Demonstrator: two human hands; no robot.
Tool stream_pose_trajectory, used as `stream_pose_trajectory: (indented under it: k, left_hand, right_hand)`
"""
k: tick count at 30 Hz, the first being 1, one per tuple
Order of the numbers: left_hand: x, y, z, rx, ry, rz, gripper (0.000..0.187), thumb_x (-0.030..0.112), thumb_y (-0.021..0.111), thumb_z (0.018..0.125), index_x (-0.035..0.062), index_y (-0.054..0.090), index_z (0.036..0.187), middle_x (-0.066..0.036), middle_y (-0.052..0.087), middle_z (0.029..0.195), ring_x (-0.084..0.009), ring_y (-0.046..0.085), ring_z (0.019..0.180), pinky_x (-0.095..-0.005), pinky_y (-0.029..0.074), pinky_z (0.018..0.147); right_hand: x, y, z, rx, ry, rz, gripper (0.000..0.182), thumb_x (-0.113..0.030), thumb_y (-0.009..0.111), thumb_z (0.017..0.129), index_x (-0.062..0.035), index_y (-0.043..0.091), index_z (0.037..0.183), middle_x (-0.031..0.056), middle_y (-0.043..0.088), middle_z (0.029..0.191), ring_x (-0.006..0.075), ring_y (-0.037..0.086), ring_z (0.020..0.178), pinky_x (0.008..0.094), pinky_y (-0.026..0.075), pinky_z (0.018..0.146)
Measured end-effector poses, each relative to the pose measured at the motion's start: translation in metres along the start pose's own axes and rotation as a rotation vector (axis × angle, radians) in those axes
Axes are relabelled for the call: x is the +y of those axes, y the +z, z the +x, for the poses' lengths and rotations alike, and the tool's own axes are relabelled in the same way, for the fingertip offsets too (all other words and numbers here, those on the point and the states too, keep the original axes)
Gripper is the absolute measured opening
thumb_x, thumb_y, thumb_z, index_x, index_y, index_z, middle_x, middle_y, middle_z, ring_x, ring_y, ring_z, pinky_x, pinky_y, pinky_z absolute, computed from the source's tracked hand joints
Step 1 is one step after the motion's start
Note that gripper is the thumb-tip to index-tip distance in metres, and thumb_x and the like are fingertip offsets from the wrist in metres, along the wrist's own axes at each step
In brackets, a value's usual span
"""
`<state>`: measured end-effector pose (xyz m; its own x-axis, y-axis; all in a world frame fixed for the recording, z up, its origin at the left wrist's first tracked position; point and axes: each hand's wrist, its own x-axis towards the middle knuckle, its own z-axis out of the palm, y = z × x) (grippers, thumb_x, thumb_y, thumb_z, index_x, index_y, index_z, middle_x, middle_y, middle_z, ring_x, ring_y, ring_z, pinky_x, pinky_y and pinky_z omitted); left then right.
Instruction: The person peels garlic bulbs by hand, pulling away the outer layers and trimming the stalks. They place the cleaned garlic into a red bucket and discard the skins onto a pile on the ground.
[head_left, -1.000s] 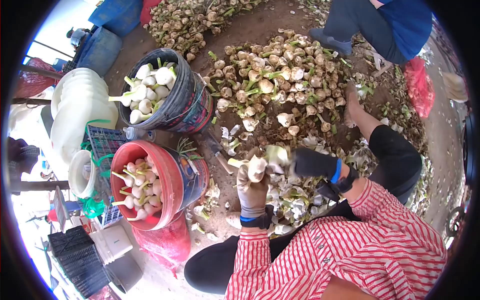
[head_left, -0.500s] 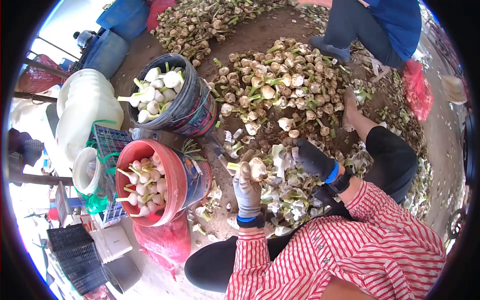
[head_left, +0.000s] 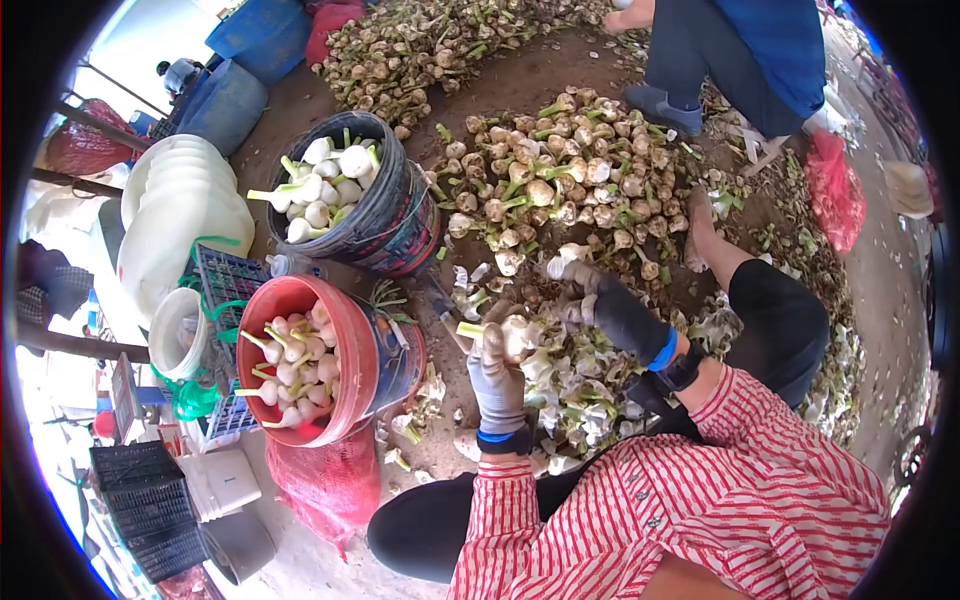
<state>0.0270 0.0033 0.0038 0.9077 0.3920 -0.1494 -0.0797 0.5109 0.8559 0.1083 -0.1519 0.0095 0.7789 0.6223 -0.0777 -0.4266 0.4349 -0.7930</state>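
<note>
The left hand, in a pale grey glove, grips a garlic bulb, its fingers wrapped round the near side and the cut green-white stem poking out to the left of the grip. Just right of that grip and apart from the bulb is the right hand, in a dark glove with its fingers partly bent; a pale scrap shows at its fingertips, though I cannot tell whether they pinch it. Below and between both hands lie loose peelings. Beyond the grip, a heap of unpeeled garlic spreads over the ground. To the left of the grip stands a tilted red bucket with clean stemmed bulbs inside, and farther off on that side a black bucket holds more white bulbs. Well beyond the right hand, another person is by the heap
</note>
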Motion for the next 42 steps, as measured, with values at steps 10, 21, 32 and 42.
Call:
stream_pose_trajectory:
  k: [10, 21, 32, 42]
  left_hand:
    - [-0.007, -0.008, 0.002, -0.088, 0.035, 0.052, 0.051, 0.036, 0.057, 0.085, -0.0065, 0.052, 0.114, -0.011, 0.060, 0.102, -0.0170, 0.056, 0.091, -0.0280, 0.045, 0.082]
    - [-0.012, -0.011, 0.004, -0.080, 0.034, 0.125, 0.048, 0.035, 0.057, 0.085, -0.0079, 0.057, 0.106, -0.012, 0.060, 0.100, -0.0174, 0.055, 0.092, -0.0285, 0.044, 0.081]
    - [-0.019, -0.029, 0.010, -0.180, -0.497, -1.973, 0.043, 0.023, 0.047, 0.090, 0.0061, 0.040, 0.128, -0.010, 0.050, 0.124, -0.0251, 0.047, 0.114, -0.0404, 0.043, 0.092]
    - [-0.038, -0.036, 0.016, -0.118, -0.268, -0.586, 0.045, 0.038, 0.034, 0.094, 0.0048, 0.047, 0.121, -0.009, 0.055, 0.116, -0.0188, 0.052, 0.104, -0.0305, 0.040, 0.091]
  right_hand:
    - [-0.005, 0.004, -0.006, 0.036, 0.016, -0.142, 0.057, 0.000, 0.051, 0.071, -0.0023, 0.040, 0.127, 0.0043, 0.053, 0.094, 0.0108, 0.052, 0.077, 0.0232, 0.043, 0.071]
    - [0.011, 0.015, -0.001, 0.047, 0.087, -0.250, 0.054, -0.010, 0.058, 0.077, -0.0017, 0.040, 0.127, 0.0032, 0.057, 0.082, 0.0079, 0.049, 0.063, 0.0193, 0.042, 0.062]
    - [-0.006, 0.025, -0.026, -0.289, 0.087, -0.044, 0.065, -0.036, 0.065, 0.079, -0.0023, 0.038, 0.127, 0.0030, 0.053, 0.084, 0.0085, 0.049, 0.065, 0.0221, 0.044, 0.059]
    - [0.010, 0.009, 0.003, -0.064, -0.328, -1.102, 0.039, -0.008, 0.062, 0.072, 0.0015, 0.053, 0.109, 0.0121, 0.060, 0.095, 0.0195, 0.061, 0.089, 0.0299, 0.049, 0.073]
